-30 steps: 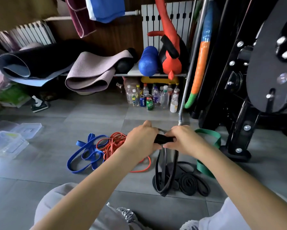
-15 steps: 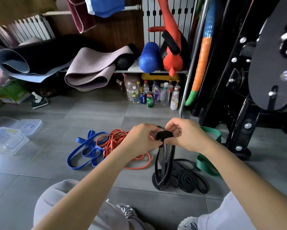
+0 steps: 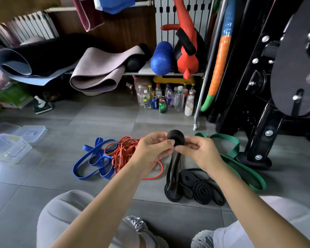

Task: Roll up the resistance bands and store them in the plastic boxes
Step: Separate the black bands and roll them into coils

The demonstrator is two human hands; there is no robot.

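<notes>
Floor: grey tile [image 3: 105,120], indoors, with a low shelf of rolled mats [image 3: 95,72] and a cluster of bottles and cans [image 3: 168,99] well beyond the hands. A black machine frame [image 3: 258,122] stands to the right of the right hand, its foot on the tile.

Task item: one black resistance band [image 3: 173,172], its upper end wound into a small tight roll [image 3: 176,137]. The left hand [image 3: 150,151] and right hand [image 3: 200,153] meet at this roll, each with fingers curled and thumb and fingertips pinching it from its own side. The unrolled length hangs from the roll down to the floor below the hands; its long axis is close to vertical, and its lower loop rests on the tile.

Other bands: coiled black bands [image 3: 202,190] lie below the right hand, just beside the hanging loop. An orange band [image 3: 125,151] is heaped under the left hand, a blue band [image 3: 93,161] touching it further left. A green band [image 3: 247,174] lies right of the right hand, running to the frame's foot.

Clear plastic boxes [image 3: 7,147] and a lid [image 3: 31,133] sit far left of the left hand, near the frame edge. Bare tile lies between the boxes and the blue band.
</notes>
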